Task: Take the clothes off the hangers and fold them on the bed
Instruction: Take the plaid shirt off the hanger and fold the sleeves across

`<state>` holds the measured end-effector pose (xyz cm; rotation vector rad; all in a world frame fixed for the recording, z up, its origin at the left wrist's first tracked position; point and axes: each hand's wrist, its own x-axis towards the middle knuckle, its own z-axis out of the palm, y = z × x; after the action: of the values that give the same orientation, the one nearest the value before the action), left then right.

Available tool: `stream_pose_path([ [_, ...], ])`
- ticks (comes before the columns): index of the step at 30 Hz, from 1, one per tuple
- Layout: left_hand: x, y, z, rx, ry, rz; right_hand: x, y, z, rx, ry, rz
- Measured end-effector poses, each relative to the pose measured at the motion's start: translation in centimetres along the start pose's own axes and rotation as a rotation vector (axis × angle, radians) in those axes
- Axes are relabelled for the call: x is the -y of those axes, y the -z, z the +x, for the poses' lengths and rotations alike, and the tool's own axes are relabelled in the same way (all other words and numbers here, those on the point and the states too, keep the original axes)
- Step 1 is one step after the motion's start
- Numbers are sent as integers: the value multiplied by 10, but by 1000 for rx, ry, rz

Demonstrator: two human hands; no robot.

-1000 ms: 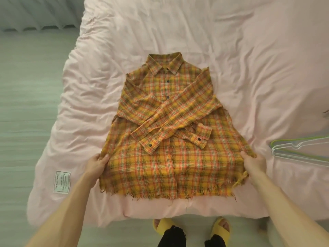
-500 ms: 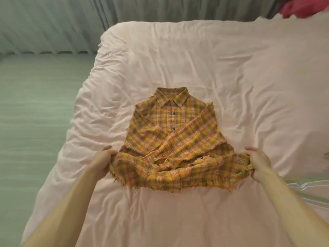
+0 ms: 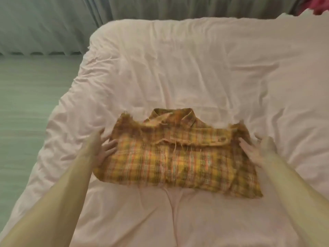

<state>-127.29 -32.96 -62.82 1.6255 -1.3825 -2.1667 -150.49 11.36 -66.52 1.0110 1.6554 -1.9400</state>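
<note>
An orange and yellow plaid shirt [image 3: 178, 161] lies folded in half on the pink bed cover [image 3: 195, 68], its frayed hem now up near the collar. My left hand [image 3: 103, 150] sits at the shirt's left edge with fingers spread and straight, holding nothing. At the right edge my right hand [image 3: 256, 150] is likewise spread, fingers straight and just touching the cloth. Both hands are blurred by motion. No hanger shows in this frame.
Grey curtains [image 3: 53, 24] hang behind the bed. Pale floor [image 3: 26, 104] runs along the bed's left side. A bit of red fabric [image 3: 320, 6] peeks in at the top right corner.
Both hands carried the shirt's bottom hem up over the crossed sleeves to the collar, then let go. The camera tilted up, so the hangers at the right have left the view.
</note>
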Motion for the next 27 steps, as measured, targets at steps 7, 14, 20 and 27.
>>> stream_pose_path([
  [7,38,-7,54,-250,-239,899,-65,-21,3,-259,452,-857],
  [14,13,-18,56,-287,-390,1081,-40,-41,2,-299,587,-1176],
  [20,-6,-65,69,16,-762,1565,-27,-96,-1,159,889,-1806],
  [27,-24,-88,92,-38,-858,1266,-31,-142,7,90,1040,-1236],
])
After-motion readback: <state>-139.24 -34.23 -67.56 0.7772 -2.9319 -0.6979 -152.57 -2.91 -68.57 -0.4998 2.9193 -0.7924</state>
